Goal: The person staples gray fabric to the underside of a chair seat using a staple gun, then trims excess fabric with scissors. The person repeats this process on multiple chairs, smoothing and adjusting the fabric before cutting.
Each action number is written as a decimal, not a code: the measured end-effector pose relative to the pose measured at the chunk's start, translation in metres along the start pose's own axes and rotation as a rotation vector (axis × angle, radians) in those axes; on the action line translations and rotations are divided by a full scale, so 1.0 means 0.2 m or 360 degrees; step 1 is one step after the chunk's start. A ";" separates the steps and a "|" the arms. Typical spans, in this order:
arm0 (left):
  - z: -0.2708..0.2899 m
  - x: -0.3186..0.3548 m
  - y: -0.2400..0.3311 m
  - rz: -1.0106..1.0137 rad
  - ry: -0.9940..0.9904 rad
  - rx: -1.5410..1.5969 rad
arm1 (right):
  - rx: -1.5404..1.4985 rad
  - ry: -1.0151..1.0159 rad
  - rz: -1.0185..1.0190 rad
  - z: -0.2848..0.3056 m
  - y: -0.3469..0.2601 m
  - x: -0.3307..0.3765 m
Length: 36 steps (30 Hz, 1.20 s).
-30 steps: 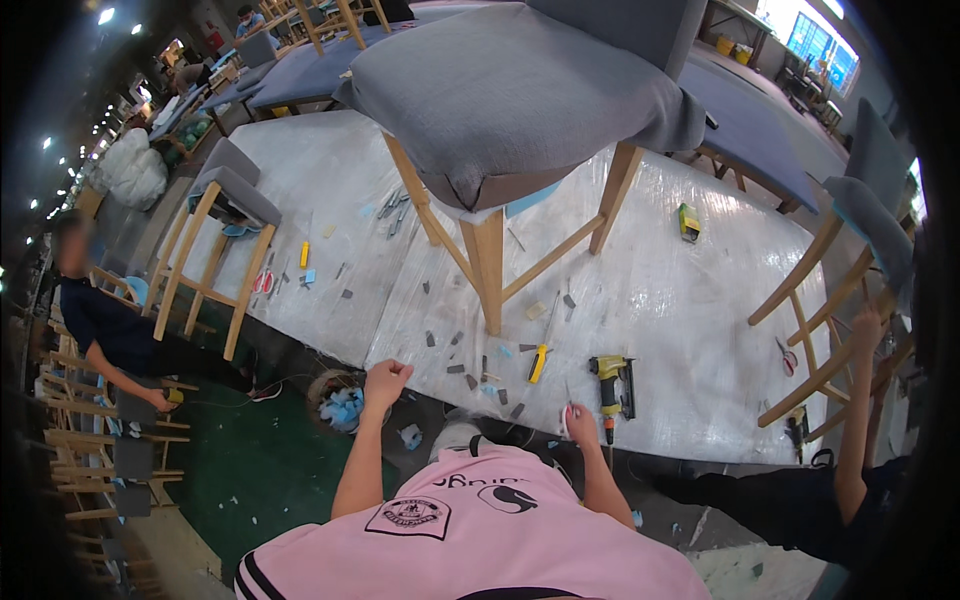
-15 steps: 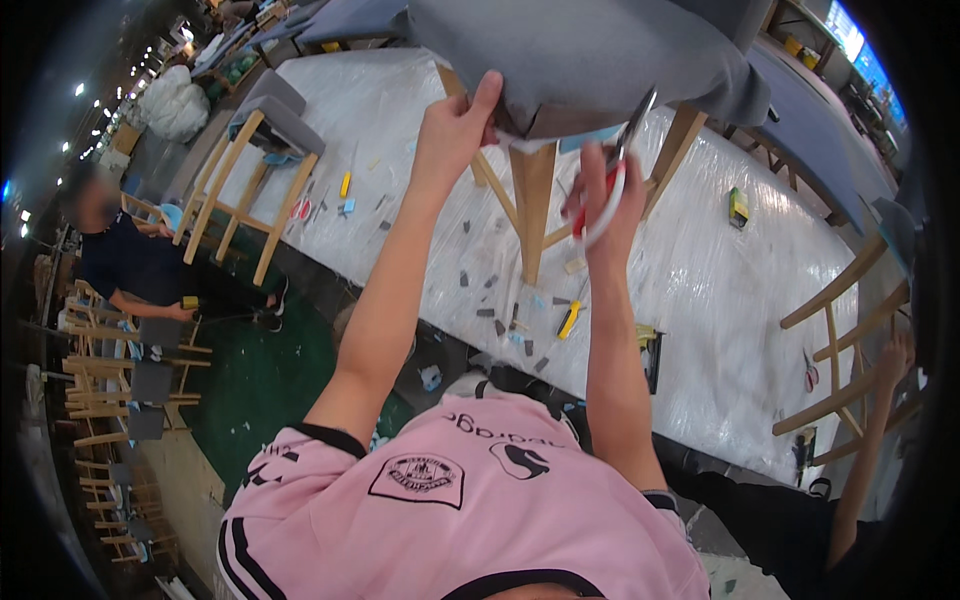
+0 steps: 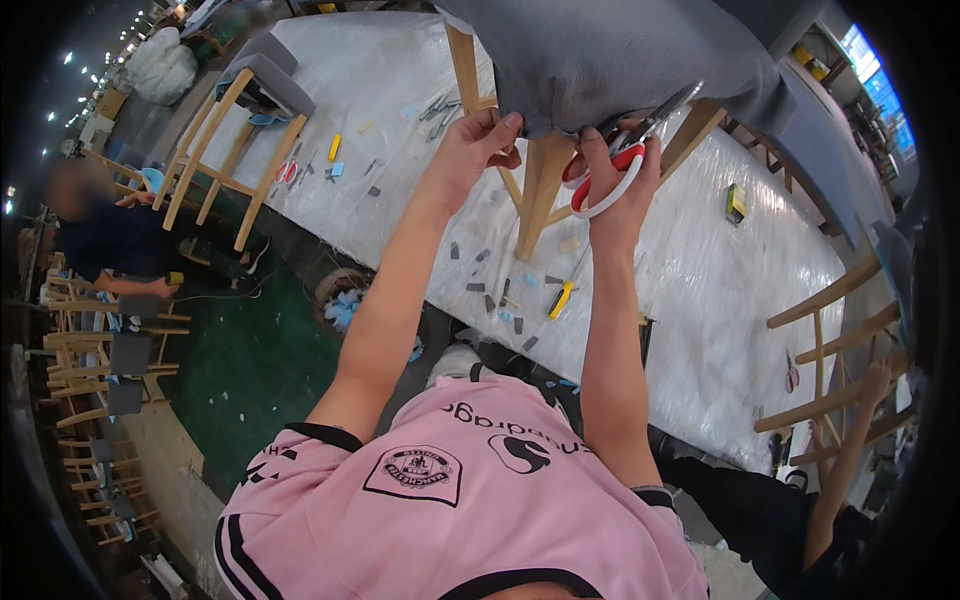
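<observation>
Grey fabric [image 3: 620, 60] drapes over the seat of a wooden-legged chair, its loose lower edge hanging in front of a leg [image 3: 545, 190]. My left hand [image 3: 470, 160] is closed at the left end of that edge, thumb and fingers pinching the fabric. In my right hand [image 3: 620, 185] are scissors [image 3: 628, 165] with red and white handles. Their dark blades point up and to the right across the fabric. My right thumb touches the fabric edge beside the chair leg; what lies under the fingertips is hidden.
Plastic film covers the worktable [image 3: 700, 310], scattered with dark scraps. A yellow-handled cutter [image 3: 561, 300] and a yellow-green box [image 3: 736, 203] lie there. Another chair [image 3: 240, 130] stands left, with a co-worker [image 3: 110, 230] beyond. At right, another person's arm [image 3: 845, 450] reaches toward chair legs [image 3: 830, 350].
My right hand has moved up to the fabric edge, and the scissors have tilted further right. My left hand has shifted slightly down, and the fabric edge now hangs between both hands.
</observation>
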<state>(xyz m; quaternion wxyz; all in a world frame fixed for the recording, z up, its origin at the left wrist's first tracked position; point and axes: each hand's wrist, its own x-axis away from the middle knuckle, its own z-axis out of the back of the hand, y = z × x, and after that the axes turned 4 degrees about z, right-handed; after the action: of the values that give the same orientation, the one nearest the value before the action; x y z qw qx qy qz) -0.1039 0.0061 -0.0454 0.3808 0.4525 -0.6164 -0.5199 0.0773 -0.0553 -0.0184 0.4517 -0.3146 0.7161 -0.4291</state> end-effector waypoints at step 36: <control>-0.17 -0.23 -0.27 -0.0329 -0.0468 0.0636 | 0.0504 0.0436 -0.1212 0.74 0.59 1.23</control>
<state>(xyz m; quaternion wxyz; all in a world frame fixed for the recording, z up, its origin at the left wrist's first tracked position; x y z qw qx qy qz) -0.0498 0.0368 -0.0928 0.1353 0.4989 -0.7060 -0.4842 0.1087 -0.2584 -0.2498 0.2049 -0.4233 0.5277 -0.7074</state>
